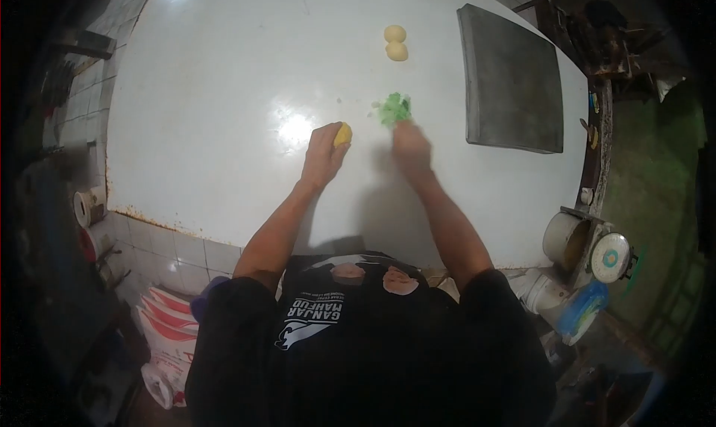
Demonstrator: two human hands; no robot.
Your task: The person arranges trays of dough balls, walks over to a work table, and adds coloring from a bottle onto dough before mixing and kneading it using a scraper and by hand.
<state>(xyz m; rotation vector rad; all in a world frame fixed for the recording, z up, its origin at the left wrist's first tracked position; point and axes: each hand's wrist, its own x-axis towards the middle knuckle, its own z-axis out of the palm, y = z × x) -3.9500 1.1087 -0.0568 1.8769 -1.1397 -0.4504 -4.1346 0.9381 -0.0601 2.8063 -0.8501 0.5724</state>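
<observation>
My left hand [322, 155] is closed around a yellow piece of dough [343, 134], low over the white tabletop [209, 129]. To its right, my right hand [411, 149] reaches the near edge of a small heap of soft green, crumbly-looking stuff [394, 108]. Motion smears its fingers, so whether they hold any of the green stuff is unclear. Beyond the heap lie two pale yellow dough balls [395, 43], one touching the other.
A dark grey flat slab [513, 80] lies on the right of the tabletop. Past the right edge stand a metal pot [564, 237] and a round dial scale [613, 257]. Red-and-white sacks [168, 330] stand at lower left, below a tiled edge. Small crumbs dot the surface between my hands.
</observation>
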